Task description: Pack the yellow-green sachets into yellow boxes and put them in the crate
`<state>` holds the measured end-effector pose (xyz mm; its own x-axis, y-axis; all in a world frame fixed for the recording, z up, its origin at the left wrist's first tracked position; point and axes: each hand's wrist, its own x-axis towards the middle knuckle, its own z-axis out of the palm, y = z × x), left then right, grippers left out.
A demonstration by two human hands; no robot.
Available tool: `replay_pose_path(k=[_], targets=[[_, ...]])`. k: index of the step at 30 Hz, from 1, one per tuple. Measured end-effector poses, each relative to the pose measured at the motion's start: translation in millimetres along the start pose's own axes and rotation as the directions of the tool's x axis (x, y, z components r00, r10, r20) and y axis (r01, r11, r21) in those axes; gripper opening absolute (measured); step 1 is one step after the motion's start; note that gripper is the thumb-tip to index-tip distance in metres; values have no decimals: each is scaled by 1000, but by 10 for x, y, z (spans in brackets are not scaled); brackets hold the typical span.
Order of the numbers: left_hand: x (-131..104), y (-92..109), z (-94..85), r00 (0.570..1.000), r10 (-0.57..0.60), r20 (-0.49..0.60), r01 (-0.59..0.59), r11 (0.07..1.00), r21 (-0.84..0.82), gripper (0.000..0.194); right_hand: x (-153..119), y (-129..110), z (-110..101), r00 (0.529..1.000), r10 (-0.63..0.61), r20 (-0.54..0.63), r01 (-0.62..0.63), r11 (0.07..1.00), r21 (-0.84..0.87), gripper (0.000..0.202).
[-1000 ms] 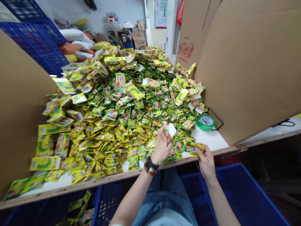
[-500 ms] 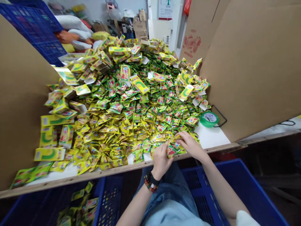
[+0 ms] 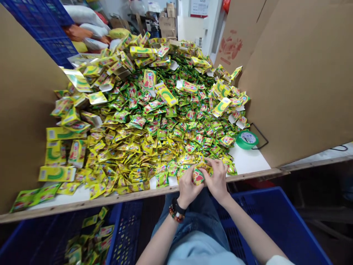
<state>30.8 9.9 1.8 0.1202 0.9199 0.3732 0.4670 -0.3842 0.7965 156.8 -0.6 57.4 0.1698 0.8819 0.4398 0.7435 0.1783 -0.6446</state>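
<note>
My left hand (image 3: 189,184) is closed on the left side of a small green and yellow packet (image 3: 198,177) with a red fruit print, above the front edge of the table. My right hand (image 3: 217,180) is closed too, its thumb and fingers on the packet's right side. Part of the packet is hidden by my fingers, and I cannot tell whether more than one piece is in the grip. A large heap of small yellow and green packets (image 3: 132,147) spreads just beyond my hands. A lone green packet (image 3: 162,179) lies left of my left hand.
Yellow cartons (image 3: 167,95) lie across the heap. Green tape (image 3: 247,140) sits at right beside a black wire frame. Cardboard walls (image 3: 298,81) flank the table with its wooden edge (image 3: 121,200). Below are a blue crate (image 3: 117,232) holding packets and another blue crate (image 3: 289,217).
My right hand has moved down and left, closer to my left hand, and now grips lower on the packet. The view has shifted slightly.
</note>
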Motion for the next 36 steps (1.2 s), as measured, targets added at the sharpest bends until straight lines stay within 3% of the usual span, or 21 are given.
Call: replay_pose_path(k=[3, 8, 11, 12, 14, 16, 17, 20, 23, 27, 33, 36], targets=[[9, 18, 12, 1000, 8, 4, -8, 1000, 0, 61, -55, -12, 26, 999, 39, -25, -38, 997, 60, 17], [-4, 15, -8, 1000, 20, -13, -20, 1000, 11, 59, -150, -15, 3, 992, -18, 122, -13, 968, 249, 25], [-32, 7, 7, 997, 60, -44, -58, 997, 43, 59, -157, 35, 33, 985, 169, 38, -168, 871, 462, 39], [-41, 3, 17, 994, 92, -51, -89, 995, 54, 55, -151, 53, 62, 967, 246, 70, -244, 805, 541, 48], [-60, -6, 35, 987, 155, -35, -152, 985, 76, 48, -138, 72, 132, 911, 319, 260, -410, 646, 644, 54], [-75, -9, 40, 987, 163, 8, -163, 982, 93, 50, -137, 62, 188, 864, 272, 424, -501, 546, 671, 49], [-81, -7, 38, 990, 136, 29, -139, 985, 103, 54, -143, 47, 201, 864, 236, 445, -497, 543, 677, 46], [-91, 11, 36, 996, 66, 60, -74, 988, 139, 62, -168, -5, 189, 922, 142, 360, -360, 656, 664, 38], [-96, 18, 53, 993, 102, 57, -110, 980, 164, 60, -164, -22, 156, 948, 166, 270, -301, 738, 604, 32], [-106, -4, 61, 992, 118, 42, -124, 978, 171, 65, -119, 21, 131, 948, 180, 263, -304, 761, 574, 31], [-109, -1, 113, 991, 128, 29, -130, 982, 134, 50, -200, 49, 80, 950, -57, 308, -99, 879, 466, 43], [-76, 54, 112, 987, 155, 44, -160, 979, 126, 48, -242, 61, 46, 931, -133, 340, -39, 890, 455, 41]])
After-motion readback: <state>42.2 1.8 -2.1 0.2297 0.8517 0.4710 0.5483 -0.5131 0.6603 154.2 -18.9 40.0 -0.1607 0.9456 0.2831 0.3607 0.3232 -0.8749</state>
